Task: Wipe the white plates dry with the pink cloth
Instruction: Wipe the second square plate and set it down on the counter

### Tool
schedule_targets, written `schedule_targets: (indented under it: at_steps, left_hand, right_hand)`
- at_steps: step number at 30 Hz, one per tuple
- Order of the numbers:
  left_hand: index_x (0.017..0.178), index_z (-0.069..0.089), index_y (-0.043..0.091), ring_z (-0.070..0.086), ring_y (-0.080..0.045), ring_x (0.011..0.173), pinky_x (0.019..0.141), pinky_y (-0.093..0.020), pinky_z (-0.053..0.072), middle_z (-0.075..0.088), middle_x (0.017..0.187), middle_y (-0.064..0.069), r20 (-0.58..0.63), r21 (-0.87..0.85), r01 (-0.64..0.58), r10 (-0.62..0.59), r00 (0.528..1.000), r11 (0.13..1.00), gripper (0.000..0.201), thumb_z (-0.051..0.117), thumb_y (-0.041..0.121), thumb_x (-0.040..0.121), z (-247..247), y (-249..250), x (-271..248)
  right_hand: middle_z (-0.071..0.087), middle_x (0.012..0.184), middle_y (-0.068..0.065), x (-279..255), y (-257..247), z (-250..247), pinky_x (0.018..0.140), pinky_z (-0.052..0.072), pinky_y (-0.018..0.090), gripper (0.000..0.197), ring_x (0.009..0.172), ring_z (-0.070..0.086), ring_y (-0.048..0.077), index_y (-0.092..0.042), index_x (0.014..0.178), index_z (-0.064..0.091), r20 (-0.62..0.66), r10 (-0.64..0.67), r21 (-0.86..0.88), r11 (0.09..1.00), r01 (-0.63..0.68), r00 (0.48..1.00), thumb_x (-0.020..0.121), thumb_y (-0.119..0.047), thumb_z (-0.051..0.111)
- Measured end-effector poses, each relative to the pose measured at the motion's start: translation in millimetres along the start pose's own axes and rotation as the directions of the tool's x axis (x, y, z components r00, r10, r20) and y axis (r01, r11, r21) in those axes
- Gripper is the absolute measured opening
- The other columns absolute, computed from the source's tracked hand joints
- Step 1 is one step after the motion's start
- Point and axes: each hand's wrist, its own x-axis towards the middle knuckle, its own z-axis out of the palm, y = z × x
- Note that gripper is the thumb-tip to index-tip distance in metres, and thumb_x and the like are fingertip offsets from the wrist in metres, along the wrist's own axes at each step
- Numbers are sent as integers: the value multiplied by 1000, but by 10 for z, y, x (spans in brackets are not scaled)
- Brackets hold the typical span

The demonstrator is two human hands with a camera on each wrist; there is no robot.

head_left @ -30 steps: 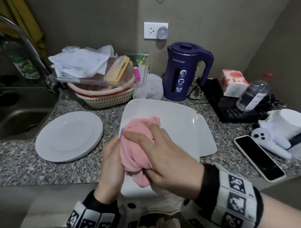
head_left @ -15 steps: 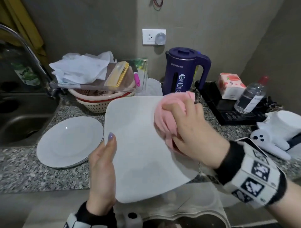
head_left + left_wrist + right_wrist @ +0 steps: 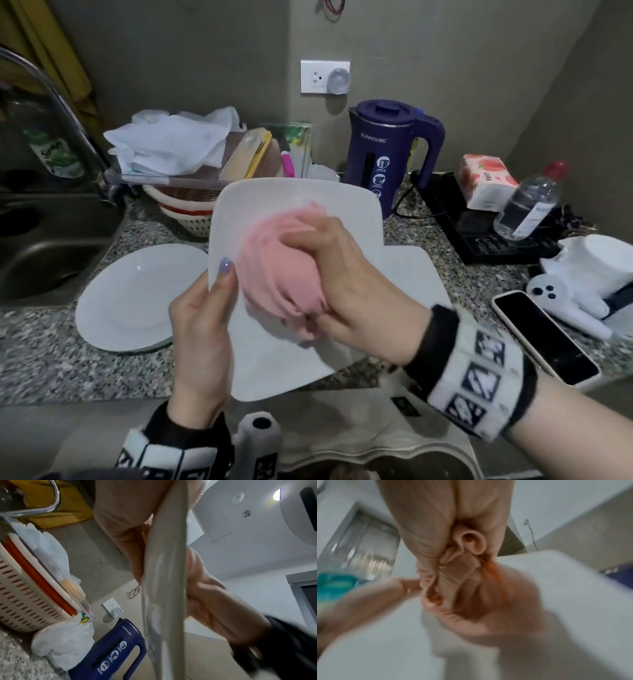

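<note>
Plates: three white plates show in the head view.
Square plate in hand [image 3: 301,205]: lifted off the worktop and tilted, its face turned toward the person, above the near edge; the left wrist view sees it edge-on [image 3: 164,588].
Second square plate [image 3: 418,274]: flat on the worktop behind the lifted one, only its right part showing.
Round plate [image 3: 137,298]: flat on the worktop, left of the lifted plate, near the sink.
Pink cloth [image 3: 274,263]: one, bunched into a wad and pressed on the face of the lifted plate, about its middle; in the right wrist view its gathered folds [image 3: 453,566] run up out of the fist.
Right hand [image 3: 346,284]: fingers curled over the wad, clutching it against the plate; blurred in its own wrist view.
Left hand [image 3: 202,325]: holds the lifted plate by its left edge, thumb lying on the face, the other fingers behind it as the left wrist view shows [image 3: 120,520].
Worktop [image 3: 51,359]: speckled grey stone.
Sink [image 3: 44,246]: one, at the left end of the worktop, with a curved tap above it.
Basket [image 3: 185,212]: one slotted basket at the back edge, a clear tray of white cloths and small items on top.
Kettle [image 3: 387,150]: one, dark blue, at the back edge against the wall.
Phone [image 3: 544,335]: one, screen dark, lying near the front right edge.
Bottle [image 3: 527,202]: one clear bottle with a red cap, toward the back right corner, beside a tissue pack [image 3: 486,181].
</note>
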Motion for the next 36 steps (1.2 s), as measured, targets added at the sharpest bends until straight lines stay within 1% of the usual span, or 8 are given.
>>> schedule_targets:
  at_steps: [6, 11, 15, 17, 21, 27, 32, 36]
  left_hand:
    - [111, 67, 14, 71, -8, 92, 72, -20, 56, 75, 101, 6, -52, -132, 87, -95, 994, 987, 26, 46, 22, 98, -58, 66, -37]
    - [97, 69, 10, 72, -13, 84, 74, -25, 56, 77, 88, 0, -81, -123, 94, -104, 991, 988, 23, 49, 20, 97, -34, 35, 32]
    - [115, 66, 11, 68, -11, 105, 87, -24, 54, 74, 107, 7, -122, -77, 70, -79, 989, 995, 28, 49, 25, 98, -117, 67, 56]
    - [115, 65, 12, 69, -5, 98, 79, -19, 55, 75, 101, 12, -118, -54, 49, -55, 992, 997, 26, 46, 21, 100, -102, 81, 54]
    - [94, 67, 11, 66, 0, 81, 74, -15, 53, 74, 82, 12, -48, -23, 38, -39, 998, 999, 23, 44, 13, 100, -1, 38, -12]
    - [80, 76, 16, 65, -7, 77, 69, -19, 53, 73, 81, 6, -4, -50, 57, -58, 998, 997, 29, 51, 16, 96, 10, -9, -46]
    - [71, 78, 23, 62, -2, 77, 70, -18, 51, 71, 77, 10, -24, -34, 0, -1, 1000, 999, 43, 48, 4, 96, -77, -39, -6]
    - [74, 79, 25, 68, -4, 73, 62, -17, 53, 74, 80, 8, -13, -98, 7, -8, 1000, 995, 39, 49, 16, 96, -21, 50, -24]
  right_hand:
    - [38, 120, 20, -152, 319, -275, 90, 39, 55, 65, 103, 41, 37, -12, 128, 30, -205, 255, -160, 944, -290, 945, 68, -17, 53]
    - [49, 129, -11, -325, -445, 561, 107, 37, 51, 62, 127, 44, 30, -54, 121, 41, 137, 139, 351, 919, -179, 981, 82, -11, 63]
    - [38, 129, 9, -518, -13, 288, 106, 36, 44, 60, 121, 41, 29, -22, 131, 28, 60, 161, 64, 984, -165, 985, 76, -31, 51]
    - [36, 132, 12, -545, 147, 67, 103, 39, 47, 61, 122, 40, 30, -26, 130, 25, 37, 270, 47, 961, -271, 962, 74, -34, 47]
    - [26, 135, 13, -161, -114, 145, 108, 36, 33, 69, 128, 34, 26, -27, 132, 32, 10, 131, 167, 977, -130, 991, 68, -16, 55]
    - [41, 117, -2, 262, -64, -214, 71, 44, 23, 55, 95, 49, 13, -28, 131, 49, -186, 192, 173, 972, -161, 964, 77, -16, 59]
    - [38, 131, 16, 204, -167, -68, 102, 40, 41, 68, 123, 42, 33, -18, 136, 45, -11, 67, 93, 993, -66, 998, 69, -19, 52]
    - [38, 126, 16, 217, 125, -214, 83, 48, 45, 66, 107, 45, 32, -18, 137, 39, -224, 242, -48, 965, -259, 944, 72, -19, 54]
